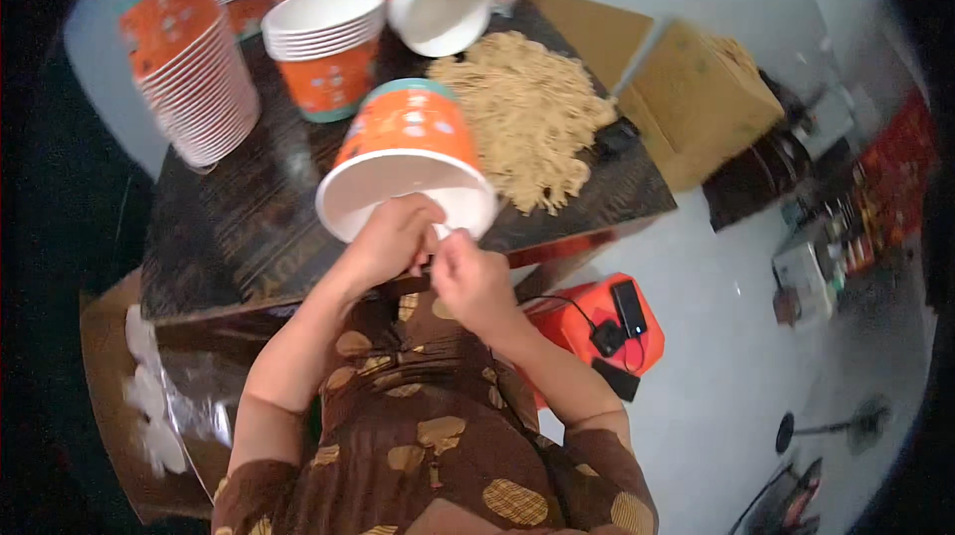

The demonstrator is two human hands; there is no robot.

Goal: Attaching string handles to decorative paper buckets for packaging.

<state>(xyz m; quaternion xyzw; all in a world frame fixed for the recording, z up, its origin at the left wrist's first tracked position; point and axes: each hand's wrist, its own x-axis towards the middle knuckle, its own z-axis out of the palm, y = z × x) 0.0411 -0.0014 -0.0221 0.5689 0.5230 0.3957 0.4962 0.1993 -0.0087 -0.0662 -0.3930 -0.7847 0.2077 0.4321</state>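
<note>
An orange paper bucket [413, 127] with a teal base band lies tipped on the dark table, its white mouth turned toward me. My left hand [386, 245] is at the front of that mouth with its fingers curled in. Close beside it, my right hand [473, 281] is closed in a pinch by the rim. A small white bit [443, 231] shows between the two hands; whether it is the rim or a separate piece, I cannot tell. Right of the bucket lies a heap of tan cord-like loops [527, 112].
Nested bucket stacks stand on the table [259, 217]: a tall leaning stack [194, 63], a shorter stack [323, 48], and more behind. One bucket [438, 13] lies on its side. A cardboard box [686, 102] is at the right. Below, a red stool [567, 321] holds black devices and cables.
</note>
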